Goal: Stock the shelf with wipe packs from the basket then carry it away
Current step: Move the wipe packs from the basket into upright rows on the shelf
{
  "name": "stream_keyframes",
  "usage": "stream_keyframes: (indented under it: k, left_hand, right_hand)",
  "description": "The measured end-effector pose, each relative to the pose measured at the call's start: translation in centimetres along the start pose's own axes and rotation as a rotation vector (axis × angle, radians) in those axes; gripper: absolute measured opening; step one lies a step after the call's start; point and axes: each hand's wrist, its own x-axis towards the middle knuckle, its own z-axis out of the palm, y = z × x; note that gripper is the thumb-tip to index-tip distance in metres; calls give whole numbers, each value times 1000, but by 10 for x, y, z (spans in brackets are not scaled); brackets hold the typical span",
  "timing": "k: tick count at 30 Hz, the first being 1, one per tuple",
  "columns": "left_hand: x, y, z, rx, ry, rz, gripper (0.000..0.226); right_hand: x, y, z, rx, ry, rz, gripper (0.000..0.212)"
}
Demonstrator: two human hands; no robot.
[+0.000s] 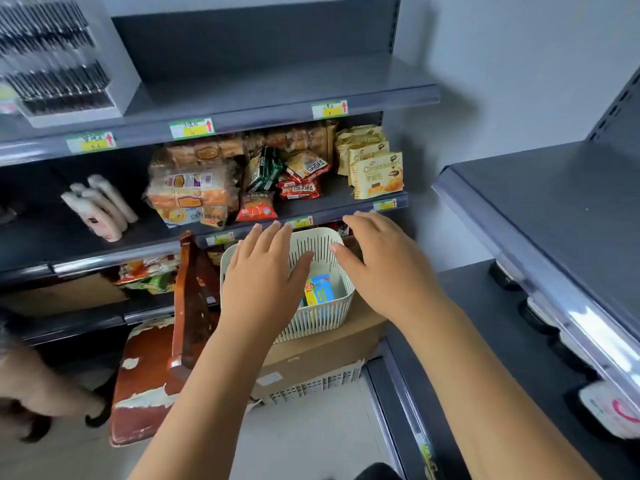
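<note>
A cream slatted plastic basket [320, 242] stands on a cardboard box [325, 351] in front of the shelves. Inside it lie colourful wipe packs [318, 289], blue and yellow. My left hand [265, 271] hovers over the basket's left rim with fingers spread and straight, holding nothing. My right hand [381, 261] is over the right rim, fingers straight, thumb pointing toward the basket's middle. I cannot tell whether either hand touches the rim. The grey shelf [311, 211] just behind the basket carries snack packs.
A worn brown wooden chair [156, 368] stands left of the box. A white crate [318, 382] sits under the box. Bread and croissant packs [375, 174] fill the middle shelf. A second dark shelf unit [540, 216] stands to the right. A dark animal [41, 403] is at the lower left.
</note>
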Motion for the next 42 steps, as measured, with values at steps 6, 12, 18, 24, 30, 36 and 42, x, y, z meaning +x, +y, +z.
stream_keyframes:
  k: [6, 12, 18, 24, 30, 36, 42]
  left_hand:
    - [50, -48, 42, -228, -160, -256, 56]
    - [103, -89, 90, -505, -171, -616, 38]
    - [137, -119, 149, -480, -269, -695, 33]
    - [165, -133, 240, -124, -655, -427, 54]
    - [163, -154, 320, 60, -887, -279, 56]
    - [164, -162, 327, 162, -801, -156, 68]
    - [169, -166, 323, 244, -812, -100, 72]
  right_hand:
    - [73, 23, 57, 122, -142, 48, 52]
    - [152, 52, 123, 211, -327, 118, 43]
    - [189, 73, 206, 184, -586, 142, 47]
    - [201, 102, 293, 10, -785, 96, 45]
    - [203, 128, 359, -76, -836, 76, 24]
    - [179, 125, 370, -121, -678, 53, 24]
    - [167, 122, 370, 35, -597, 54, 37]
